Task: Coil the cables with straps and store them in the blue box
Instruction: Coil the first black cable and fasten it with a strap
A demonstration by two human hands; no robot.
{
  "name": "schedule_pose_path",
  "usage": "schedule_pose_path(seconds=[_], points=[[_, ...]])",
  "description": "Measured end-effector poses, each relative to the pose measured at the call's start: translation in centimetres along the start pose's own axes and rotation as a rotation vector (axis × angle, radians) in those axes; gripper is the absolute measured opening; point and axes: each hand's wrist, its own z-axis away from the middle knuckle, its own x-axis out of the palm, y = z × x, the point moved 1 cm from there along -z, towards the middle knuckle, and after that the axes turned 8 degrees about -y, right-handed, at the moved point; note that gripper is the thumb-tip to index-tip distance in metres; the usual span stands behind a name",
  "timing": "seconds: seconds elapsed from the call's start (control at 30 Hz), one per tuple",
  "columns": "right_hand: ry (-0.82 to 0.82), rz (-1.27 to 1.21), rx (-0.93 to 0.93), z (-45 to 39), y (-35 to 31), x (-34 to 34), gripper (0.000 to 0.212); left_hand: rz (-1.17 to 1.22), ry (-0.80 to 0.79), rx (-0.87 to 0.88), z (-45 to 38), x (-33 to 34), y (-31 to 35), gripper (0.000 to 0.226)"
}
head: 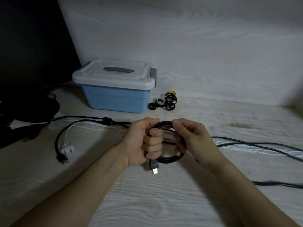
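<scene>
Hands gripped the black coil [170,158]: your left hand [144,143] fisted, right hand [188,138] pinching; loosening either risked loops springing apart, unstrapped.

Ahead of the fingers [153,141], bare table [213,108] runs to the wall, except where the blue box [114,99], lid shut, and the small cluster of straps [165,103] beside it stand. Left of the fingers, a black cable [91,120] and a white cable [68,133] cross the surface. Right of them, loose cable strands [262,145] trail off. Below the fingers, the table lies open.
</scene>
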Motion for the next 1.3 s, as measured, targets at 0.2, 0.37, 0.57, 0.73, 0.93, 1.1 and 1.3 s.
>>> schedule_pose_path(seconds=[0.2,0.37,0.57,0.73,0.93,1.1,1.3], points=[[0.058,0.800,-0.218,0.2,-0.1,-3.5,0.032,0.101,0.185,0.276,0.8,-0.8,1.8,0.043],[0.237,0.960,-0.219,0.3,-0.6,-7.1,0.026,0.324,0.324,0.554,2.0,-2.7,4.2,0.049],[0.107,1.039,-0.168,0.0,0.4,-5.5,0.015,0.426,0.420,0.663,2.0,-2.9,3.8,0.047],[-0.088,1.094,-0.168,0.3,0.8,-2.3,0.020,0.356,0.394,0.718,1.9,-2.3,4.1,0.034],[-0.245,1.161,-0.146,1.1,1.3,0.3,0.033,0.256,0.261,0.651,1.5,-1.5,3.9,0.039],[-0.378,1.119,-0.218,1.2,0.9,1.0,0.040,0.145,0.341,0.643,0.5,-0.8,2.9,0.038],[-0.445,1.106,-0.355,1.3,0.5,1.6,0.015,-0.534,0.414,0.673,-0.1,-0.2,1.5,0.029]])
